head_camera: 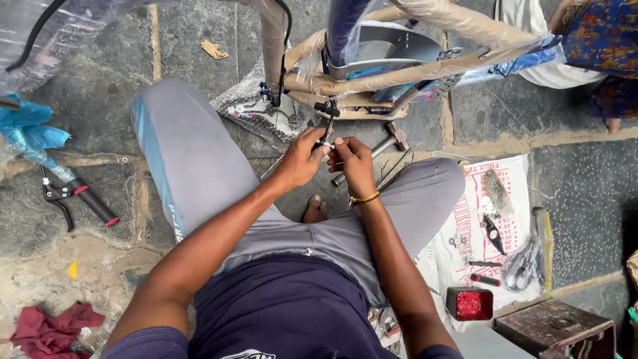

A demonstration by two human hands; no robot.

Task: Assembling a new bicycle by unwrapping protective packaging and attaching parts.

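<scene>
Both my hands meet in front of me, just below a bicycle frame (399,73) wrapped in brown paper and plastic. My left hand (302,159) pinches a small black brake part (326,123) with a thin cable running from it. My right hand (351,159) has its fingers closed on the same part from the right; a yellow band is on that wrist. I sit on the stone floor with grey-trousered knees spread, a bare foot (315,209) below the hands. A hammer (385,143) lies on the floor just beyond my right hand.
A black brake lever (76,196) with handlebar grip lies at left, next to blue plastic wrap (30,136). A white sack (492,226) at right carries pliers, small tools and parts. A red tin (470,304), a wooden box (555,329) and a red rag (50,326) lie nearby. Another person sits top right.
</scene>
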